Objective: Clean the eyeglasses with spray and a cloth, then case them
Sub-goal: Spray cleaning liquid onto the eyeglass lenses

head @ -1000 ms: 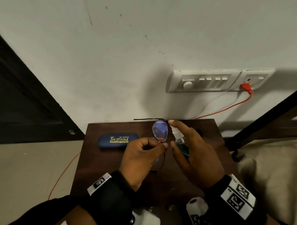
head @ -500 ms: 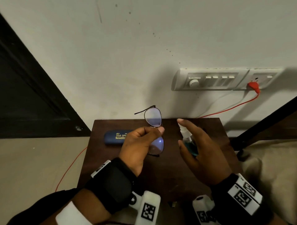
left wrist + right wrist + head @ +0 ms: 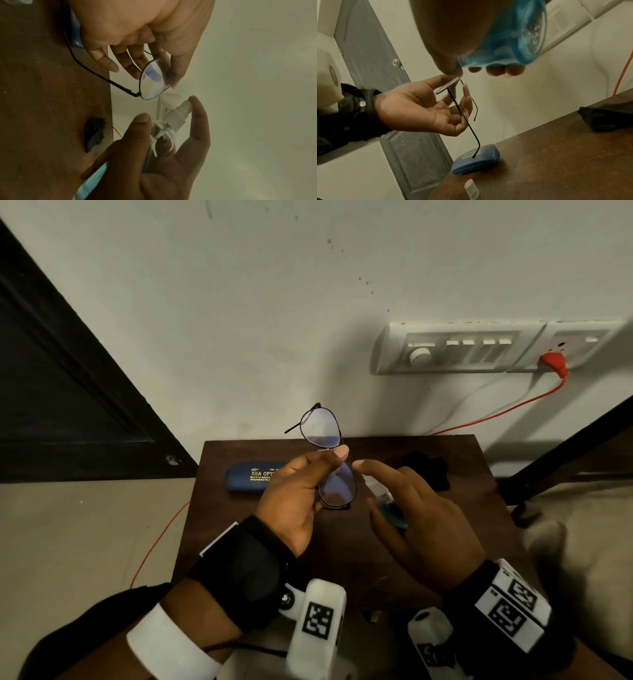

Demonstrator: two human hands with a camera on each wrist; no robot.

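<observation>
Pinching wire-rimmed eyeglasses (image 3: 325, 453) — left hand (image 3: 294, 494); right hand (image 3: 421, 518) grips spray bottle (image 3: 387, 505).

Left hand (image 3: 294, 494) raised, fingers pinching, right hand (image 3: 421, 522) curled, forefinger extended

On my head camera, my left hand (image 3: 294, 494) pinches the eyeglasses (image 3: 329, 457) at the bridge, thumb on top, holding them above the small dark wooden table (image 3: 342, 546) with one lens over the other. My right hand (image 3: 421, 518) grips the spray bottle (image 3: 385, 501), forefinger on its white top, the nozzle just beside the lower lens. A blue case (image 3: 250, 476) lies shut near the table's far left corner. A crumpled black cloth (image 3: 428, 470) sits near the far right edge.
</observation>
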